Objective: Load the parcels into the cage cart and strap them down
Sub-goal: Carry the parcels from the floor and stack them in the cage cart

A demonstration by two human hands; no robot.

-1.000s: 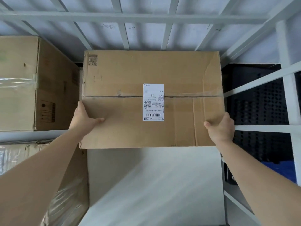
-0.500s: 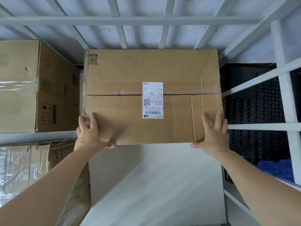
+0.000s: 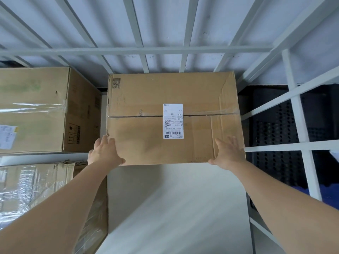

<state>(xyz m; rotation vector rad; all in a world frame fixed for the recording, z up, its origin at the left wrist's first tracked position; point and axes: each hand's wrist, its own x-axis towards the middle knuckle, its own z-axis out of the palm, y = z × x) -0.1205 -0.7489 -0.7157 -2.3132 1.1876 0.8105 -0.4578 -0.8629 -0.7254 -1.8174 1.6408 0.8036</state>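
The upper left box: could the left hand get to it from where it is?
Probably yes. The left hand lies flat on the near left corner of the labelled box, and the upper left box stands right beside that across a narrow gap, with nothing between them.

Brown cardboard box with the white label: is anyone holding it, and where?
Not gripped: left hand and right hand press flat, fingers straight, on the near corners of the brown cardboard box.
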